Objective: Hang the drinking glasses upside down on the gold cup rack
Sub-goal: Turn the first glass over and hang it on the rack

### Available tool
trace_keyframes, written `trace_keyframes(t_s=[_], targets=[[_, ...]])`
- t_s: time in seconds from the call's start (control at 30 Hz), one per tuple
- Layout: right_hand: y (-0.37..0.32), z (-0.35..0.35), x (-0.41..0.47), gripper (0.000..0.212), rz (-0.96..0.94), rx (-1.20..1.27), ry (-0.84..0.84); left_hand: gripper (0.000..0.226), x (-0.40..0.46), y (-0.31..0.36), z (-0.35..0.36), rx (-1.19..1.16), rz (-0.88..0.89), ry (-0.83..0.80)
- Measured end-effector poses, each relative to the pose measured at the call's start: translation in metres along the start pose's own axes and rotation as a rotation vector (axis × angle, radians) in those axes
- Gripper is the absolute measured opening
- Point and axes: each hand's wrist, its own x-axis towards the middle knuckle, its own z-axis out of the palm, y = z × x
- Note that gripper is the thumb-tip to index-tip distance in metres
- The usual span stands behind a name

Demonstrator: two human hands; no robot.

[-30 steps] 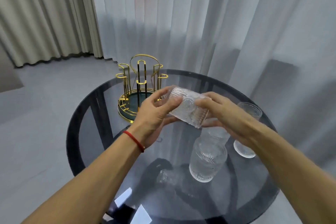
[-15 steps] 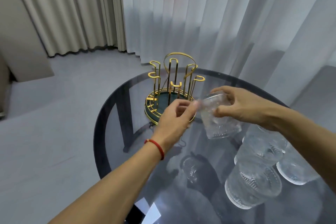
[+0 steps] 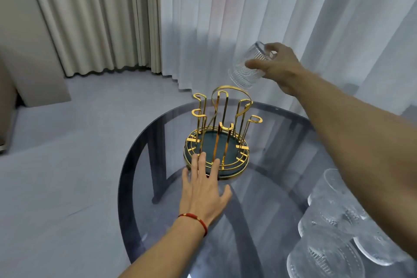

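The gold cup rack point(image 3: 220, 133) stands on the round dark glass table point(image 3: 282, 165), its hooks bare and its round base dark green. My right hand point(image 3: 278, 67) grips a ribbed clear drinking glass point(image 3: 247, 67), held mouth-down and tilted, above and to the right of the rack's top loop. My left hand point(image 3: 204, 189) lies flat with fingers spread, the fingertips resting on the near rim of the rack's base. Several more ribbed glasses point(image 3: 331, 232) stand grouped at the table's right near side, partly hidden by my right forearm.
Sheer white curtains point(image 3: 248, 18) hang close behind the table, beige curtains point(image 3: 94, 16) to the left. Grey floor point(image 3: 67, 153) lies to the left of the table edge.
My right hand has lifted the glass up and away, turning it mouth-down above the rack. My left hand let go of the glass and came down onto the rack's base.
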Motion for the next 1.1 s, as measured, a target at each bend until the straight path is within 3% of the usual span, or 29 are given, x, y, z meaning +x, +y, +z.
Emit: trace_keyframes(t_s=[0.2, 0.4, 0.73, 0.83, 0.97, 1.1], targets=[[0.002, 0.037, 0.024, 0.091, 0.011, -0.332, -0.358, 0.075, 0.000, -0.001, 0.003, 0.021, -0.012, -0.024], [0.013, 0.058, 0.032, 0.087, 0.027, -0.481, -0.686, 0.076, 0.003, 0.000, 0.005, 0.013, -0.031, -0.022], [0.012, 0.065, 0.038, 0.081, 0.104, -0.539, -0.881, 0.078, 0.002, 0.001, 0.006, 0.029, -0.024, -0.034], [0.008, 0.052, 0.031, 0.082, 0.163, -0.405, -0.792, 0.077, 0.001, 0.000, 0.005, 0.029, -0.015, -0.045], [0.008, 0.015, -0.003, 0.049, 0.086, -0.098, -0.380, 0.074, 0.001, 0.003, 0.002, 0.023, 0.011, -0.027], [0.020, -0.028, -0.077, 0.040, -0.035, -0.210, -0.047, 0.063, -0.003, 0.007, -0.011, -0.023, 0.008, 0.022]])
